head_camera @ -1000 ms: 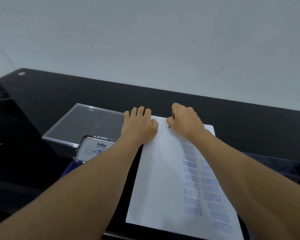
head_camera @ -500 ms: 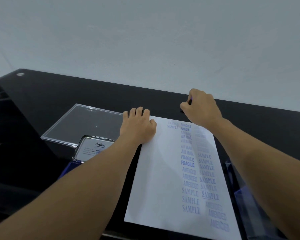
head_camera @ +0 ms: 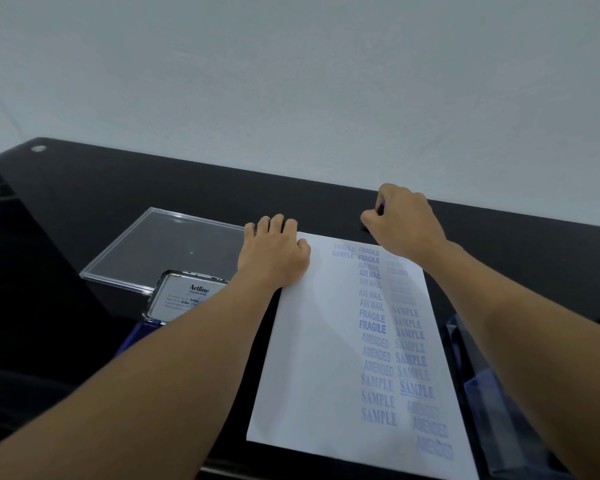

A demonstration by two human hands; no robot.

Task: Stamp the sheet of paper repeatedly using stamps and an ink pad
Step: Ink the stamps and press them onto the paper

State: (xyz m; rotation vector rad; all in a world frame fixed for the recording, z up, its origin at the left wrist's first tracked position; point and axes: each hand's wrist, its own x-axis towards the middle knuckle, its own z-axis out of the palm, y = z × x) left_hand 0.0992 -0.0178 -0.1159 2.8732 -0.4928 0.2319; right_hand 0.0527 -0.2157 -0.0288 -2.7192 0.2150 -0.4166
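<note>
Right hand (head_camera: 405,221) pinches small stamp (head_camera: 381,208) just past sheet's (head_camera: 326,341) far edge, toward desk's (head_camera: 118,188) back edge. Left hand (head_camera: 274,254) rests flat on sheet's far-left corner. Ink pad (head_camera: 184,296) lies left of sheet, under left forearm.

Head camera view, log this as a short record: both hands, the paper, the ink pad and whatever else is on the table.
sheet of paper: blue SAMPLE, FRAGILE, AIR MAIL and AMENDED marks down the right half; left half blank
left hand: presses on the paper's far left corner
right hand: grips a small dark stamp just past the paper's far edge
ink pad: Artline label showing, left of the paper, partly behind the left forearm
clear plastic lid: flat on the black table, beyond the ink pad
</note>
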